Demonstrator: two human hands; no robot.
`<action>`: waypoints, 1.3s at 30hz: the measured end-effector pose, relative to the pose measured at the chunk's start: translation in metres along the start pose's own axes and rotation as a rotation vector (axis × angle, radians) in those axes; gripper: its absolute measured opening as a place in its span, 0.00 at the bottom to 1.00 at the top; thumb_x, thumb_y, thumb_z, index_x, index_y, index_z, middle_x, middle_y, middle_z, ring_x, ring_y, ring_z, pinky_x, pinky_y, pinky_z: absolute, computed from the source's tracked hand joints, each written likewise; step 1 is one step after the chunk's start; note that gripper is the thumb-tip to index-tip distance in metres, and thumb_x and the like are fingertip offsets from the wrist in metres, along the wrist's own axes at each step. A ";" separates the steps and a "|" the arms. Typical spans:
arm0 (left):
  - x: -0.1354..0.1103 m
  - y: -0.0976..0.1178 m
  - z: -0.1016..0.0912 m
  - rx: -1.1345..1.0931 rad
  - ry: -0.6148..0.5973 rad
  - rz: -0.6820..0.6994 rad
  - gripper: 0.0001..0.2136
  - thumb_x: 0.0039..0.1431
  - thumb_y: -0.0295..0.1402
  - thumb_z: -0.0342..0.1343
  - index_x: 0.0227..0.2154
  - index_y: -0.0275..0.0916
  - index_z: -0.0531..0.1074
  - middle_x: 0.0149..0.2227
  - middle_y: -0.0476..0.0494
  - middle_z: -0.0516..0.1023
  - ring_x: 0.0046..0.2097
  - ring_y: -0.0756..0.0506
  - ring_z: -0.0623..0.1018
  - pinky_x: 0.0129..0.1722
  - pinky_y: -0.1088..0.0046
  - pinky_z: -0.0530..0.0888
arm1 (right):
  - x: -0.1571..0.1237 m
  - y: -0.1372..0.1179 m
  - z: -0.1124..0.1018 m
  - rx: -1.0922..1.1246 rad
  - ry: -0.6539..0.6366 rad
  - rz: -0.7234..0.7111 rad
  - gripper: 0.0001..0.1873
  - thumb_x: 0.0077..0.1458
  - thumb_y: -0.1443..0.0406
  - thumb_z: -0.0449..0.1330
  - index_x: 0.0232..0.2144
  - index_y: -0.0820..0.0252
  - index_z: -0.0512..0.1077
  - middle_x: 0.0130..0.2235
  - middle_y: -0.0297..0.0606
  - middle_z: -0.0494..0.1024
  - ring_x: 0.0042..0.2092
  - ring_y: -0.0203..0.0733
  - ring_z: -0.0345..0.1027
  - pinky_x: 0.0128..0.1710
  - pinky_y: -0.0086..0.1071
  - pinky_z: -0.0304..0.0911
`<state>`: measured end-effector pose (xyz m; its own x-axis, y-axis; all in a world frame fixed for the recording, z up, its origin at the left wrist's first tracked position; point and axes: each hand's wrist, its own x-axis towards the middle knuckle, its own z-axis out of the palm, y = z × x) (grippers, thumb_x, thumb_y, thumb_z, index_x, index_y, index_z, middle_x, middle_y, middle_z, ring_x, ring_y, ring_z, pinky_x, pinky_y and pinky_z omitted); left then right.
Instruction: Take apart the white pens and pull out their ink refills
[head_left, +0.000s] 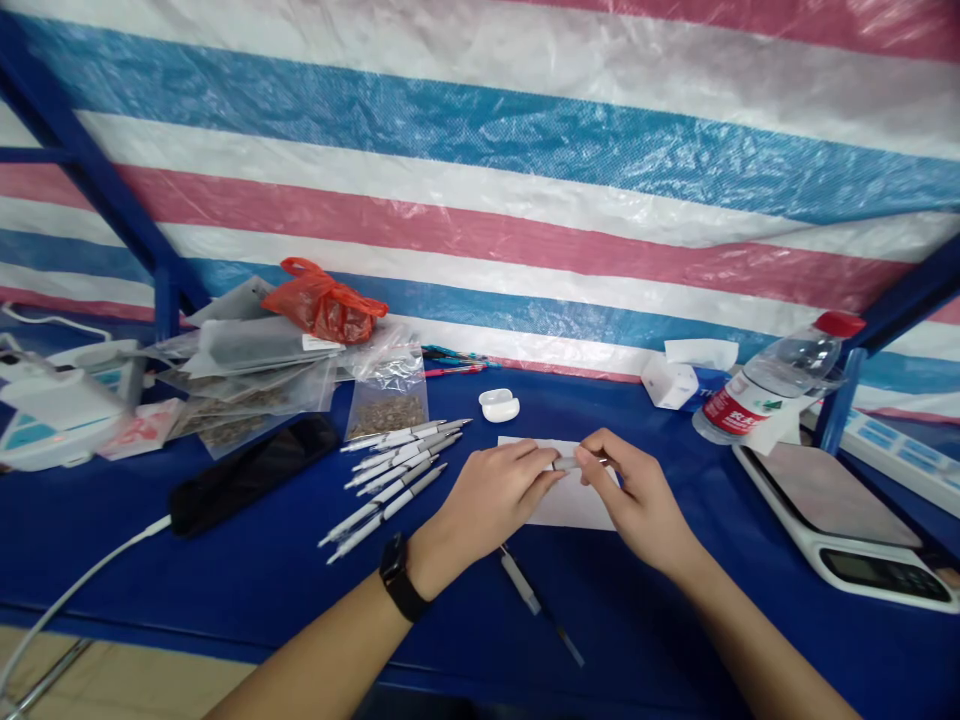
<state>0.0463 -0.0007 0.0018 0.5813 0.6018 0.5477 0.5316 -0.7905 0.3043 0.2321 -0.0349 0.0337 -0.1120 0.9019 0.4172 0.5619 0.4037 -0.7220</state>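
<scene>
Between my two hands is a white and grey pen (pixel 564 464), held level above a white sheet of paper (pixel 574 514). My left hand (pixel 499 495), with a black watch on the wrist, is closed round the pen's left end. The fingers of my right hand (pixel 634 490) pinch its right end, and both ends are partly covered. Below my left hand a pen barrel (pixel 520 582) and a thin refill (pixel 568 643) lie on the blue table (pixel 465 640). To the left several white pens (pixel 397 462) lie side by side in a slanted row.
Behind the sheet sits an open white earbud case (pixel 499 405). On the left are a black phone (pixel 255 475) on a cable, plastic bags (pixel 386 400) and a red bag (pixel 326 305). A water bottle (pixel 772 380) and a digital scale (pixel 847 515) stand on the right.
</scene>
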 end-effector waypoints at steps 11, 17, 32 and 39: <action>-0.001 0.000 0.003 0.195 0.081 0.132 0.14 0.74 0.32 0.45 0.36 0.36 0.74 0.29 0.46 0.77 0.31 0.46 0.78 0.29 0.72 0.72 | 0.001 0.002 0.004 -0.034 0.017 0.157 0.34 0.59 0.36 0.52 0.18 0.56 0.64 0.20 0.31 0.65 0.24 0.37 0.59 0.26 0.30 0.58; 0.000 -0.001 0.001 0.231 0.119 0.154 0.12 0.73 0.30 0.47 0.36 0.36 0.74 0.28 0.47 0.77 0.31 0.46 0.77 0.31 0.70 0.73 | 0.000 -0.002 0.007 0.006 0.007 0.186 0.36 0.59 0.36 0.51 0.16 0.55 0.59 0.17 0.29 0.59 0.20 0.35 0.53 0.22 0.30 0.54; -0.047 -0.024 -0.089 0.463 -0.057 -0.328 0.13 0.69 0.37 0.51 0.40 0.42 0.81 0.33 0.47 0.80 0.30 0.47 0.80 0.26 0.75 0.69 | -0.011 -0.010 0.002 -0.258 -0.561 0.151 0.19 0.61 0.55 0.62 0.24 0.58 0.64 0.27 0.31 0.72 0.29 0.37 0.64 0.29 0.30 0.51; -0.054 -0.023 -0.089 0.388 -0.196 -0.345 0.11 0.66 0.37 0.54 0.34 0.43 0.81 0.32 0.49 0.82 0.28 0.47 0.80 0.26 0.75 0.70 | -0.018 -0.020 0.017 -0.306 -0.738 0.053 0.16 0.48 0.62 0.73 0.23 0.59 0.68 0.26 0.30 0.72 0.29 0.36 0.64 0.29 0.29 0.49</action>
<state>-0.0520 -0.0250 0.0342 0.4177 0.8575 0.3003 0.8778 -0.4662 0.1101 0.2095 -0.0564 0.0313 -0.5321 0.8306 -0.1641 0.7698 0.3939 -0.5021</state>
